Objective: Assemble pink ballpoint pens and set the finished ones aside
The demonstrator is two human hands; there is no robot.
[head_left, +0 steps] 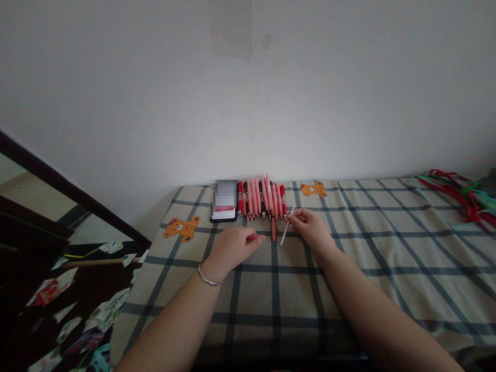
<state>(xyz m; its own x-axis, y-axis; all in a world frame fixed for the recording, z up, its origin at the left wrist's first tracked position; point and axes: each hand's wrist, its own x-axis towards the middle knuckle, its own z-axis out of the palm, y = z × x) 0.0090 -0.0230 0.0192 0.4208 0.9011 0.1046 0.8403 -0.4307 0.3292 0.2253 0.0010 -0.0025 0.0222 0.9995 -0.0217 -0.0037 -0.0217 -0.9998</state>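
Two bare forearms reach forward over a flat surface covered by a beige cloth (380, 248) with dark blue check lines and orange teddy bear prints (182, 228). The surface runs back to a plain white wall (155, 103), which has a faint paler patch high up.

The left hand (232, 247), with a thin silver bracelet (207, 279) on its wrist, rests on the cloth. Its fingers are curled closed around a pink pen part (259, 238), and only the tip shows. The right hand (310, 228) is just to the right, thumb and forefinger pinched together on a thin white stick (287, 226) that slants down toward the cloth. Between the two hands, touching neither, a loose pink pen (273, 229) lies pointing at the wall.

Just behind it, against the wall, a row of pink pens (261, 198) with red and black ends lies side by side. A phone (223, 201) lies flat just left of the row, its screen blurred.

At the far right edge of the cloth is a tangle of red and green cords (463, 194). To the left, beyond the edge, is a dark floor (23, 289) strewn with paper scraps (50, 292).
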